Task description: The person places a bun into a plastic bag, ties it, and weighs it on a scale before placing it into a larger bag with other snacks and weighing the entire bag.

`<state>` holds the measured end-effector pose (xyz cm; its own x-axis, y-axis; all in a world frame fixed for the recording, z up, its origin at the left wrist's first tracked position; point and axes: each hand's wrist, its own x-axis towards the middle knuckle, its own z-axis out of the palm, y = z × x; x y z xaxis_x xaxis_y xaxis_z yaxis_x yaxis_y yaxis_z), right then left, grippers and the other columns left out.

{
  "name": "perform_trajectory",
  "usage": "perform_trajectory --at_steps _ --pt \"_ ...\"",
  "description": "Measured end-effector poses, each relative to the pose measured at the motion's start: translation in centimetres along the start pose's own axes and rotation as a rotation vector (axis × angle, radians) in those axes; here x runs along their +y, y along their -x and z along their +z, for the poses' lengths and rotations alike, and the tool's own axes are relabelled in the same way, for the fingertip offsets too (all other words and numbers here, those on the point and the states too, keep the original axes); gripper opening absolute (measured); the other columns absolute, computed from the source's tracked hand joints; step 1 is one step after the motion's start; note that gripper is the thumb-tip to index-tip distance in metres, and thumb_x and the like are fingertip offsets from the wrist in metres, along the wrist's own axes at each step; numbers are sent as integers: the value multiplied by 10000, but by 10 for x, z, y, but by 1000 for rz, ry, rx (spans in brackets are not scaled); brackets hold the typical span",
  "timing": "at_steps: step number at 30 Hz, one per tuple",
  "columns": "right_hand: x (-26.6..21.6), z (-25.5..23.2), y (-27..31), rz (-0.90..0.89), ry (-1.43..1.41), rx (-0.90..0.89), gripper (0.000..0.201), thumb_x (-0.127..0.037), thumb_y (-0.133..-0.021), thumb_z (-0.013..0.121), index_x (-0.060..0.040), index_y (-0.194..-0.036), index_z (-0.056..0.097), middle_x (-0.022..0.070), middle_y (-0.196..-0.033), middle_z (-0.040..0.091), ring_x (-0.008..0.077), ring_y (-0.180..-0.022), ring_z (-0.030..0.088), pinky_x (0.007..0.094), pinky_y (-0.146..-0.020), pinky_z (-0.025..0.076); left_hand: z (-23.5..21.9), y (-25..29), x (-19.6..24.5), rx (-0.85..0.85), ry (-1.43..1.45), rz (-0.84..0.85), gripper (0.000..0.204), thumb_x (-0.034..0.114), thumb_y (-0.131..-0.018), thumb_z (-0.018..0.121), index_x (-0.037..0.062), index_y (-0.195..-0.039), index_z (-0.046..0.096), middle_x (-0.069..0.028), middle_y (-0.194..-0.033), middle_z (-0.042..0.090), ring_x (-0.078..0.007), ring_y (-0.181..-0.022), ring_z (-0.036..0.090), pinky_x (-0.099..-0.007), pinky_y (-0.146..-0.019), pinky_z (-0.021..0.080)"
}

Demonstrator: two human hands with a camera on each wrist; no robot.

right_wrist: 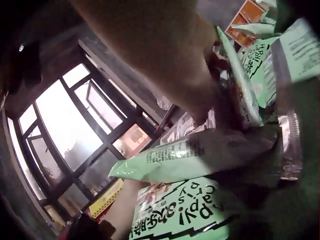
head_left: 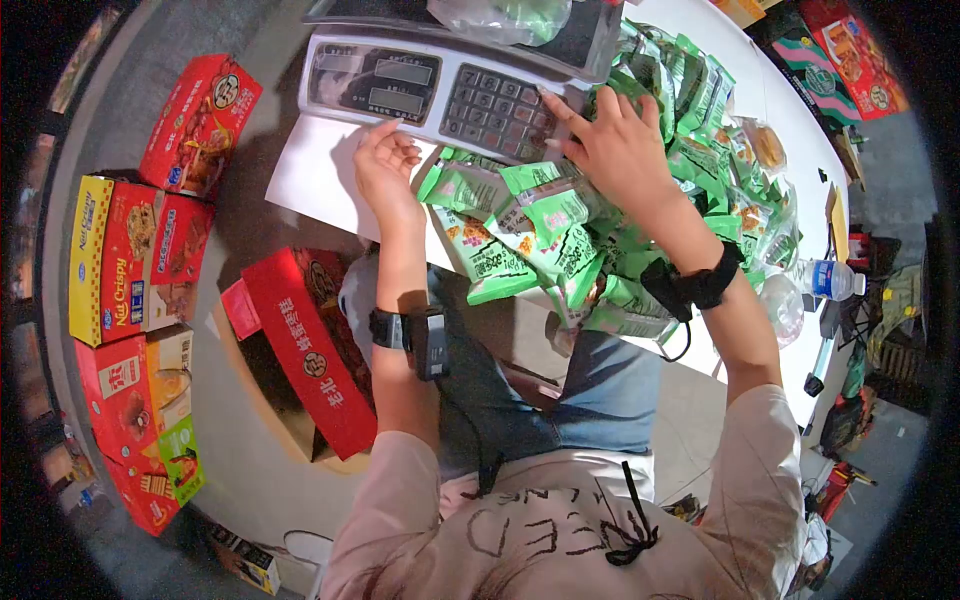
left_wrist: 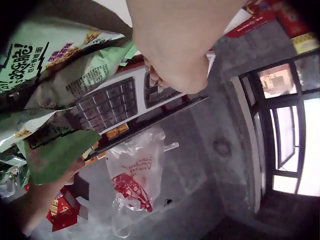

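A grey electronic scale [head_left: 440,85] stands at the far side of the white table [head_left: 305,170], with a clear plastic bag [head_left: 500,18] on its pan. My left hand [head_left: 388,165] hovers at the scale's front edge with loosely curled fingers and holds nothing; in the left wrist view its fingertips [left_wrist: 154,76] are by the scale's display [left_wrist: 160,95]. My right hand [head_left: 610,140] lies spread on a heap of green snack packets [head_left: 540,230], its index finger stretched to the edge of the keypad [head_left: 495,105]. Green packets [right_wrist: 200,155] crowd the right wrist view beneath the hand.
Red snack cartons [head_left: 200,120] and a yellow-and-red one [head_left: 125,255] line the floor on the left. An open red carton [head_left: 310,345] sits by my knees. A water bottle [head_left: 825,280] stands at the table's right edge. More green packets [head_left: 700,90] fill the table's right side.
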<state>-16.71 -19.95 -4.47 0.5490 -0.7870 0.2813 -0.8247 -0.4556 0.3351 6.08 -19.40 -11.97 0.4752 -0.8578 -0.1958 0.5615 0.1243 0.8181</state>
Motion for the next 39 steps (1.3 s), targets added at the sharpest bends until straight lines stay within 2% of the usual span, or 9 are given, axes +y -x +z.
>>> perform_trajectory --at_steps 9,11,15,21,23,24,27,35,39 --pt "32 -47 -19 -91 -198 164 426 -204 -734 633 -132 -1140 525 57 -770 496 191 -742 530 382 -700 397 -2 -3 -5 -6 -62 15 349 270 -854 313 18 -886 552 -61 -727 529 -149 -646 480 -264 -617 388" --pt "48 -59 -34 434 -661 210 438 -158 -759 604 -86 -1175 488 43 -886 527 165 -796 514 379 -739 370 -3 -2 -4 -78 -153 99 357 291 -855 316 32 -894 559 -54 -710 534 -148 -640 491 -263 -620 391" --pt "78 -53 -89 480 -1051 212 544 -203 -768 661 35 -1125 327 141 -999 502 132 -757 512 251 -638 430 -4 -2 -6 -96 -164 129 344 293 -851 333 41 -901 562 -50 -688 533 -142 -634 500 -252 -615 391" --pt "70 -34 -148 -197 -1218 405 399 -139 -771 639 43 -1087 476 96 -985 567 138 -830 555 248 -700 451 -3 -2 -6 -95 -208 157 334 279 -853 342 27 -895 556 -53 -677 523 -143 -625 496 -238 -603 388" --pt "68 -20 -157 284 -1244 264 236 -70 -779 582 18 -997 557 50 -885 601 122 -795 563 257 -709 457 -4 -4 -7 -110 -198 155 323 271 -852 351 26 -904 555 -55 -675 522 -143 -624 495 -238 -601 387" --pt "63 -15 -161 234 -1505 361 203 -58 -788 531 10 -976 564 48 -820 602 123 -751 559 255 -666 453 -5 -5 -8 -102 -175 160 320 266 -851 353 24 -906 555 -56 -675 523 -144 -622 495 -239 -600 387" --pt "64 -51 -141 423 -1430 476 190 -51 -801 495 6 -967 567 43 -786 597 119 -698 548 244 -621 437 -6 -5 -10 -101 -160 203 333 266 -841 351 11 -905 556 -61 -679 531 -150 -625 500 -245 -597 388" --pt "96 -149 -25 171 -1732 870 209 -106 -849 523 -18 -1038 544 46 -978 587 140 -846 572 264 -720 461 -15 11 5 28 -209 548 361 289 -870 354 -18 -944 527 -68 -758 544 -152 -687 528 -258 -639 431" --pt "62 -172 70 163 -1568 523 280 -126 -830 550 -11 -1079 492 82 -962 580 170 -842 570 270 -716 453 2 76 45 -54 -154 464 304 263 -871 376 -10 -914 503 -74 -764 512 -154 -690 511 -273 -645 423"
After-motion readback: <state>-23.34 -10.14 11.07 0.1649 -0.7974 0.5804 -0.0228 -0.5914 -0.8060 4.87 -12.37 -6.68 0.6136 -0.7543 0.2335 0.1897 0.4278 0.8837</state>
